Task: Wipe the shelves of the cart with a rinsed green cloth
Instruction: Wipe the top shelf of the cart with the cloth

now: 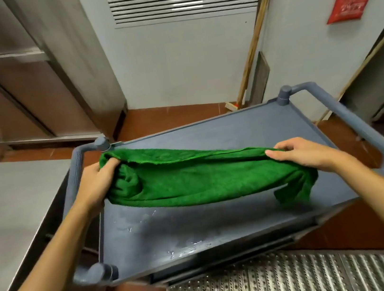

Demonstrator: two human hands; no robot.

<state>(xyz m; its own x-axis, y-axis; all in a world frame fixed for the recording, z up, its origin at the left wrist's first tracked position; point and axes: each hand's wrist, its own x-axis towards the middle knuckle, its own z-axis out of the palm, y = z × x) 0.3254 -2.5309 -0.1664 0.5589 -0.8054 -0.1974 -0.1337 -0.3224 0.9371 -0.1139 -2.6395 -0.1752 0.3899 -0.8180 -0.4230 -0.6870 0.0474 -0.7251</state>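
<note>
Mid-frame, left grip and right grip each clutch an end of the green cloth over the cart shelf.

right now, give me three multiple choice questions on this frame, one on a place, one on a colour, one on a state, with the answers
1. Where is the green cloth?
A. on the floor
B. over the top shelf
C. on the steel counter
2. What colour is the cart?
A. red
B. white
C. grey-blue
3. How is the cloth held?
A. by left hand and right hand
B. by one hand only
C. by no hand
Answers: 1 B, it stretches above the shelf; 2 C, all of it shows grey-blue; 3 A, each hand grips one end.
</note>
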